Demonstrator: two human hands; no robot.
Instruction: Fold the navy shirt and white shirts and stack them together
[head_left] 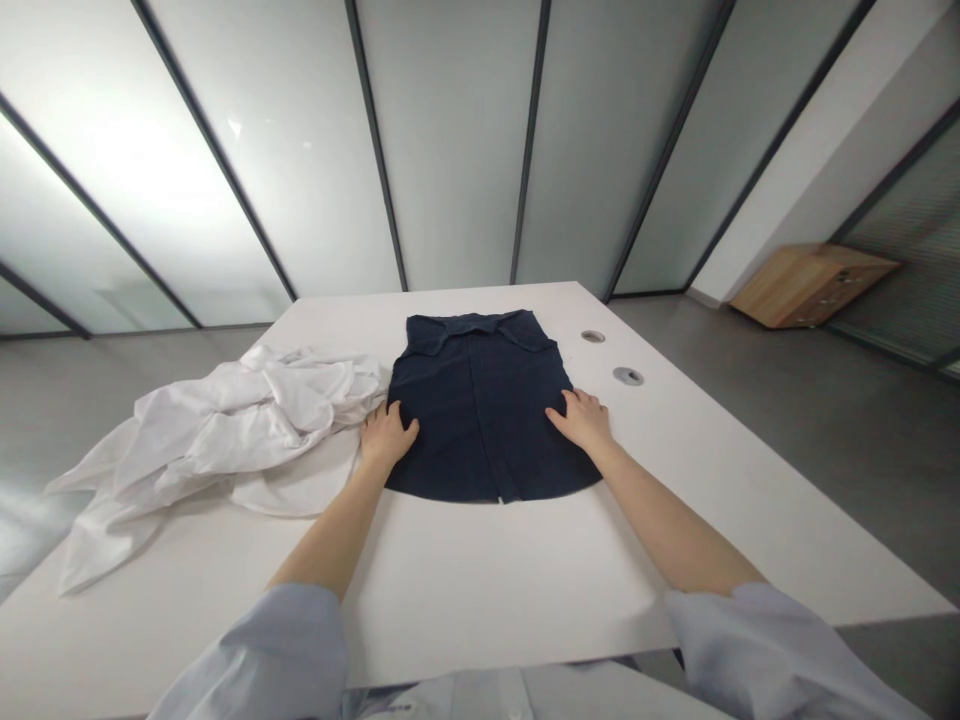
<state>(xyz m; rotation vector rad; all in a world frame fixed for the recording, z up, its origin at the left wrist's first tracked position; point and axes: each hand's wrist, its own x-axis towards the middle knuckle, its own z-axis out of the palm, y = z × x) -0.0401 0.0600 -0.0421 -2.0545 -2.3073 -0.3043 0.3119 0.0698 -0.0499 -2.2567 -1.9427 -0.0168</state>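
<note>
navy garment spread flat, white cloth in a loose heap

closest to you, your pale sleeves reach in over the near edge of the tabletop. next comes the navy garment, lying in the middle of the tabletop with its curved hem toward you and a small slit by the centre seam.

past the hem, your left hand rests at the garment's left edge and your right hand at its right. the fingers of both are spread and relaxed, thumbs over the dark fabric, not clenched and gripping nothing.

as far as one can judge, the spreading is mostly done: the body lies smooth and both sides are out flat. what seems left is the far end, where the fabric is turned into two pointed flaps. the white cloth, just beside your left hand, lies rumpled and looks not yet straightened; whether it touches your fingers is hard to tell.

farther off, two round inserts sit in the tabletop to the right; beyond are a wooden cabinet and frosted panels.
</note>
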